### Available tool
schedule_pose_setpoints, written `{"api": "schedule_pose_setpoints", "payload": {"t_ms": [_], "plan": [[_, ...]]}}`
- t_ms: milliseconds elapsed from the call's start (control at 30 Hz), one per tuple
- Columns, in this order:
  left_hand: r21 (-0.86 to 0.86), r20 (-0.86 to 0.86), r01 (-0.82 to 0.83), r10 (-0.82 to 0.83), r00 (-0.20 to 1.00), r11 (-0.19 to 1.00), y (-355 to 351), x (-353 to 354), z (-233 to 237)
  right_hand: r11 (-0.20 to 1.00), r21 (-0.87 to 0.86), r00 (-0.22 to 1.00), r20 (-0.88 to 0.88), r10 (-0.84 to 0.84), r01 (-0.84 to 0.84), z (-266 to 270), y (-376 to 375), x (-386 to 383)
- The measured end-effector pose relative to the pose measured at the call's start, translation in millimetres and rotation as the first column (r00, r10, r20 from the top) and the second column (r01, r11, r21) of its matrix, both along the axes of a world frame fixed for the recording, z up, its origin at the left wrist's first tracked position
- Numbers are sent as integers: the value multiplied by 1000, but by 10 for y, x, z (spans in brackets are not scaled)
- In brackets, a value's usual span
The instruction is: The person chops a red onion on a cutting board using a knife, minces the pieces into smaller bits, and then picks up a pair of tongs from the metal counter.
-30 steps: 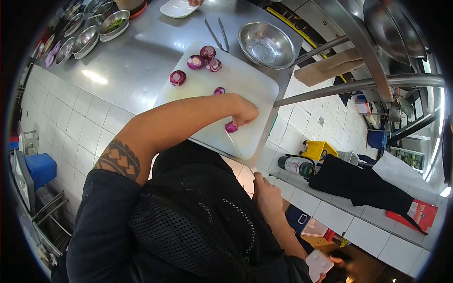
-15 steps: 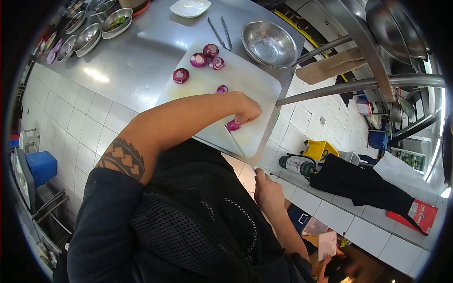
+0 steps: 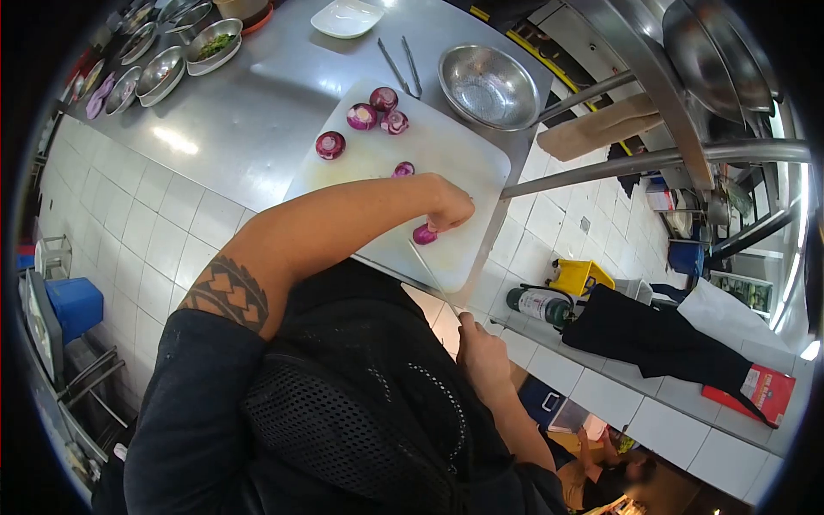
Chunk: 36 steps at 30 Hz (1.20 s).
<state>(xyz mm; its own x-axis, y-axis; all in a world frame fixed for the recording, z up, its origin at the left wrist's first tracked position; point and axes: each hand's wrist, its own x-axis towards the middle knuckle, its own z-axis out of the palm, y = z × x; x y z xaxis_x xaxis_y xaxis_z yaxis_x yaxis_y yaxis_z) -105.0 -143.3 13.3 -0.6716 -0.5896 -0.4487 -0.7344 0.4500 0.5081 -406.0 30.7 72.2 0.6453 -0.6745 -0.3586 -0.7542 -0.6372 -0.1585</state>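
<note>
My left hand (image 3: 451,204) is closed over the right part of the white cutting board (image 3: 463,154), its fingertips pinching a small peeled red onion piece (image 3: 424,234). In my right hand (image 3: 483,348), near the board's front edge, is the handle of a knife (image 3: 434,276). Its thin blade points up across the board's edge, with the tip right beside the onion piece. Another small red onion piece (image 3: 403,169) lies just beyond my left forearm. Several whole red onions, among them one at the left (image 3: 330,145), sit at the board's far side.
A perforated metal bowl (image 3: 489,86), tongs (image 3: 402,67) and a white dish (image 3: 347,17) stand behind the board on the steel table (image 3: 223,112). Metal bowls (image 3: 161,73) line the far left. A steel rail (image 3: 635,161) runs at the right. Another person (image 3: 601,481) is at lower right.
My right hand and the knife have shifted slightly down and left. My left hand stays on the onion piece. At lower right, the other person has moved, with the pale thing in their hands lower.
</note>
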Motion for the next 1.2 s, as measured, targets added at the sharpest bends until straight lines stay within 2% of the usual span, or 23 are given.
{"api": "schedule_pose_setpoints", "payload": {"t_ms": [100, 167, 400, 467, 567, 667, 733, 900, 967, 1067, 1200], "plan": [[17, 7, 13, -13, 1000, 1000, -53, -49, -54, 1000, 9, 998, 69, 7, -7, 131, -24, 27], [22, 20, 25, -25, 999, 999, -36, -82, -89, 1000, 28, 1000, -23, -10, 11, -24, -100, -6], [9, -5, 50, -50, 999, 999, -58, -56, -40, 1000, -7, 1000, 21, 4, -4, 6, -79, -47], [6, -4, 61, -61, 998, 998, -65, -38, -31, 1000, 29, 998, -65, 4, -2, -136, -162, -94], [30, 7, 12, -13, 1000, 999, -18, -37, 48, 1000, -8, 1000, 6, 13, -13, 115, -88, 10], [25, 23, 44, -45, 999, 999, -14, -76, 38, 999, 48, 999, -39, 0, 2, -79, -141, -30], [-30, -9, 26, -26, 1000, 999, -3, -38, 33, 1000, 20, 1000, -23, 6, -6, -3, -128, -17], [28, 26, 35, -35, 999, 999, -44, -70, 0, 1000, -9, 999, 37, 3, -3, 80, -101, -18], [16, 39, 38, -39, 998, 999, -53, -69, -16, 1000, 6, 999, -42, -9, 9, -64, -182, -91], [30, 32, 36, -37, 999, 999, -35, -70, -33, 1000, -7, 1000, -23, 4, -5, 104, -115, -45], [22, 15, 30, -31, 999, 999, -16, -85, -6, 999, 37, 999, 30, -38, 37, -38, -146, -83]]}}
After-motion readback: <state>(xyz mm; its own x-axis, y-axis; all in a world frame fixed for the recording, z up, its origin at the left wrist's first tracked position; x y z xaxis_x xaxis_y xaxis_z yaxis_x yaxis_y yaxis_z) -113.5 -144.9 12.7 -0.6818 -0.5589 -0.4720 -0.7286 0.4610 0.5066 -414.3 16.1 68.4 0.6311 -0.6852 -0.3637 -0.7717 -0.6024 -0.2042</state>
